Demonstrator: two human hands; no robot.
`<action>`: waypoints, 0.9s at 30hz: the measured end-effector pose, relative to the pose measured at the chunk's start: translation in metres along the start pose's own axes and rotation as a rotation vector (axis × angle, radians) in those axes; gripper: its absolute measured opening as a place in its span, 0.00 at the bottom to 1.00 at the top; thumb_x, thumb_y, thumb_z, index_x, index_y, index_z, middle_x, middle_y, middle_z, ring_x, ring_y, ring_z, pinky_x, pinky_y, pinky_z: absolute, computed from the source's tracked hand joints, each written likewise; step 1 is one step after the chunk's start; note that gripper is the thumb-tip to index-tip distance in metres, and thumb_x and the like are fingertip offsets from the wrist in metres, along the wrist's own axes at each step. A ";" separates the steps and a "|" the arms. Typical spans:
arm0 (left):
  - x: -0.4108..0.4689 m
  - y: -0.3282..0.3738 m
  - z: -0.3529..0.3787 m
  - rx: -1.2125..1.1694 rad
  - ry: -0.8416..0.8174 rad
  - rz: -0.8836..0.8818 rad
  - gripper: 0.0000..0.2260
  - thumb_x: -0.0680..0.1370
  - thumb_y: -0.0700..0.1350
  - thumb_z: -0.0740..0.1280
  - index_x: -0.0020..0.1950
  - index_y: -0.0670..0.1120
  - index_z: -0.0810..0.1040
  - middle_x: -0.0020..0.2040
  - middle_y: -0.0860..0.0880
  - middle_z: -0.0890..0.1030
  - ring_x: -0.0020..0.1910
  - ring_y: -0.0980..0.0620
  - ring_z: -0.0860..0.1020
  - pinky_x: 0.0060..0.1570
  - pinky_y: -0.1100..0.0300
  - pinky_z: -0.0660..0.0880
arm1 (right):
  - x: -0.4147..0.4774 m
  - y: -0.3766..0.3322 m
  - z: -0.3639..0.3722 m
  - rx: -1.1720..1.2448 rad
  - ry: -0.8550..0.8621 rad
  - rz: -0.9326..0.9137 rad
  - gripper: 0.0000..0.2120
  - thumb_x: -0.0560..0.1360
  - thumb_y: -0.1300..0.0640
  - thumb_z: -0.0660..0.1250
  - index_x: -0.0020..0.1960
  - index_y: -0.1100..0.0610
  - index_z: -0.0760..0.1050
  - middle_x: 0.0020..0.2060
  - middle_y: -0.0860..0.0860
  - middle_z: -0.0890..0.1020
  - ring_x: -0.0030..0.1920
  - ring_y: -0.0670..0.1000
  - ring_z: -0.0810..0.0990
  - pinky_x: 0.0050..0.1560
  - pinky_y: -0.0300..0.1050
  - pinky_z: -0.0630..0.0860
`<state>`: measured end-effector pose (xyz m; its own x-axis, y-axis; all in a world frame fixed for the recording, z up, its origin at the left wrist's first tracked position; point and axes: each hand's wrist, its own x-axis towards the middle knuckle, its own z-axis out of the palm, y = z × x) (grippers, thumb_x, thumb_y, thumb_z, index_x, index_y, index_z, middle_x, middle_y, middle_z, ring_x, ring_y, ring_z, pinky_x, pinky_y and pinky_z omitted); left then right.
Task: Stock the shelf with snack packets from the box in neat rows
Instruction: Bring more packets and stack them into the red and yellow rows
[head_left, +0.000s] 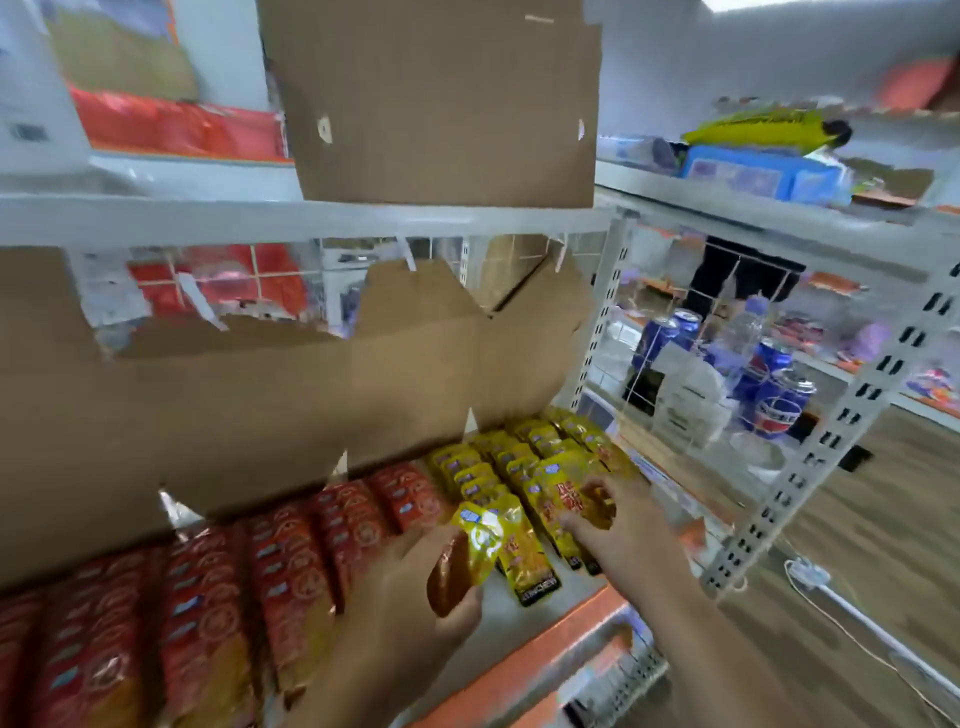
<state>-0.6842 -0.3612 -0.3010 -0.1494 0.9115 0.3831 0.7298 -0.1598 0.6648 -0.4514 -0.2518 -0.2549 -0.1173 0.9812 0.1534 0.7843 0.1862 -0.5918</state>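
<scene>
One glossy yellow snack packet is gripped by the left hand at the front of the grey, orange-edged shelf. The right hand lies on roughly three yellow packet rows; its grip is blurred. Red packet rows fill the left, under a torn brown cardboard box. The floor is wood.

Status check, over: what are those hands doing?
Left hand grips yellow packet. Right hand pinches second packet on yellow rows. Cardboard box covers back of red rows.

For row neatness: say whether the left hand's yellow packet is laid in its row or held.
Held: the left hand grips the yellow packet, tilted, in front of the yellow rows.
</scene>
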 end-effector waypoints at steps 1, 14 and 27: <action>0.001 0.004 0.018 0.001 0.029 -0.031 0.25 0.69 0.64 0.69 0.66 0.62 0.79 0.56 0.64 0.76 0.54 0.62 0.74 0.55 0.71 0.69 | 0.015 0.017 0.001 0.017 -0.008 -0.014 0.21 0.71 0.41 0.75 0.60 0.47 0.76 0.54 0.47 0.77 0.55 0.49 0.77 0.52 0.43 0.70; 0.030 0.066 0.179 0.146 0.200 -0.212 0.23 0.72 0.57 0.71 0.63 0.48 0.81 0.57 0.54 0.80 0.57 0.57 0.74 0.63 0.73 0.62 | 0.106 0.179 0.009 0.004 -0.130 -0.072 0.26 0.72 0.37 0.71 0.66 0.47 0.72 0.57 0.51 0.75 0.59 0.55 0.75 0.59 0.54 0.76; 0.036 0.071 0.205 0.219 0.312 -0.280 0.26 0.72 0.59 0.70 0.68 0.50 0.79 0.61 0.59 0.73 0.61 0.51 0.75 0.61 0.53 0.73 | 0.171 0.200 0.023 0.026 -0.034 -0.120 0.21 0.72 0.42 0.73 0.60 0.52 0.80 0.53 0.54 0.78 0.57 0.58 0.74 0.59 0.54 0.74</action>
<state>-0.5007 -0.2618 -0.3716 -0.5296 0.7454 0.4050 0.7513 0.1905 0.6319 -0.3281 -0.0457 -0.3653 -0.2298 0.9529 0.1978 0.7474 0.3029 -0.5913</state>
